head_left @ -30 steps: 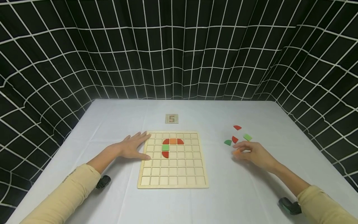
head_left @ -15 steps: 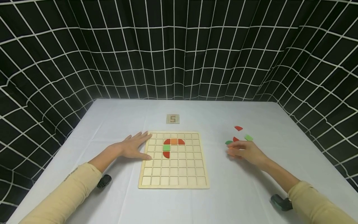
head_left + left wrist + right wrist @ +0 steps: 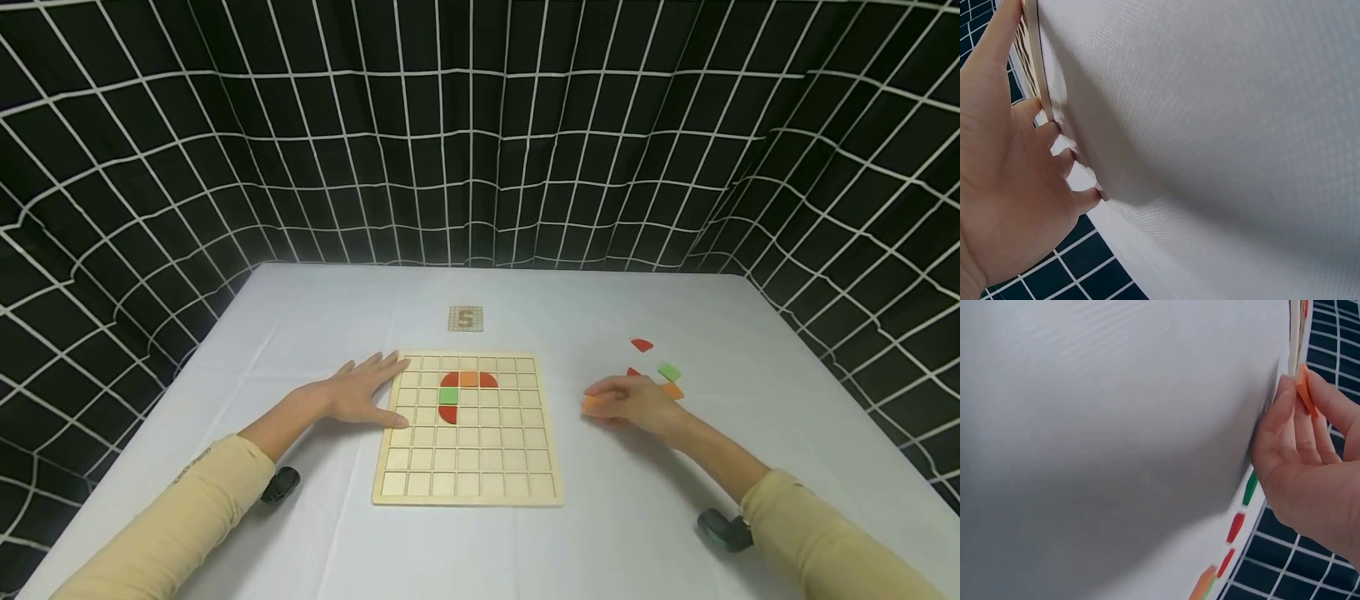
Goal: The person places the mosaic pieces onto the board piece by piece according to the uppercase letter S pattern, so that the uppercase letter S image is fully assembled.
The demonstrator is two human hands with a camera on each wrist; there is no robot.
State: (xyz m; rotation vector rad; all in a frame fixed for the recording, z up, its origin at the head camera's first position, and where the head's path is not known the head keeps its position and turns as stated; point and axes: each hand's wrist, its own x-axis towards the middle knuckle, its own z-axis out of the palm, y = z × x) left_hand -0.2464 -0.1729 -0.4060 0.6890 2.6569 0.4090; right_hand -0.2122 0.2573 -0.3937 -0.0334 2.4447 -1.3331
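My left hand [image 3: 358, 395] lies spread at the left edge of a wooden grid board [image 3: 480, 450], its thumb and fingertips resting on the rim. Set into the board's squares are red quarter-round tiles [image 3: 448, 414], an orange square tile [image 3: 468, 379] and a light green square tile [image 3: 448, 396]. To the right of the board, my right hand [image 3: 633, 403] pinches another orange tile [image 3: 1304, 390] between thumb and fingers, low over the white tablecloth. The wrist view shows this tile held on edge at the fingertips.
Beyond the right hand lie a red quarter-round tile [image 3: 642, 344], a light green tile [image 3: 670, 372] and an orange tile [image 3: 672, 390]. A dark green tile [image 3: 1250, 487] shows in the right wrist view. A small card marked S [image 3: 466, 318] lies behind the board.
My right hand has moved left toward the board with the orange tile, uncovering another orange tile behind it. The left hand stays at the board's edge.
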